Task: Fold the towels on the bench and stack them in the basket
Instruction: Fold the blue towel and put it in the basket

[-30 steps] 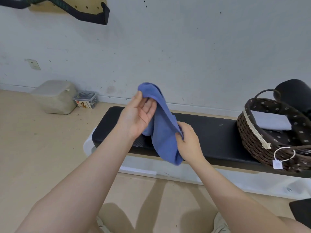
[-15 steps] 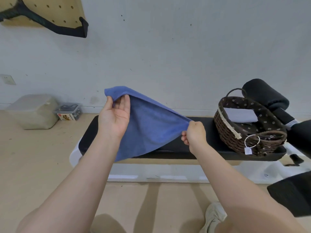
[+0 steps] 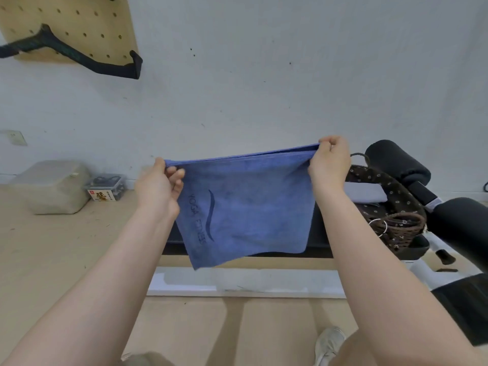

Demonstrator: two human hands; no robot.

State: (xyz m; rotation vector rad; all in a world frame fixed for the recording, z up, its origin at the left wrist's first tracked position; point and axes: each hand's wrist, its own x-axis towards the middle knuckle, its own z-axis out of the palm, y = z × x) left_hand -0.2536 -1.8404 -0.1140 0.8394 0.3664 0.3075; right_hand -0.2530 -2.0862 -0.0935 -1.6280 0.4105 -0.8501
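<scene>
A blue towel with dark lettering hangs doubled over in the air, stretched flat between both hands. My left hand pinches its upper left corner and my right hand pinches its upper right corner, a little higher. Behind the towel runs the black padded bench, mostly hidden by it. At the bench's right end sits a dark wicker basket with a patterned lining, and a folded pale towel lies inside it.
Black foam rollers of the bench frame stick out right of the basket. On the floor by the wall at left stand a beige box and a small clear container. A pegboard with a black handle hangs upper left.
My hands have moved apart and upward, pulling the towel from a bunched drape into a taut flat sheet. The view has tilted up and shifted right.
</scene>
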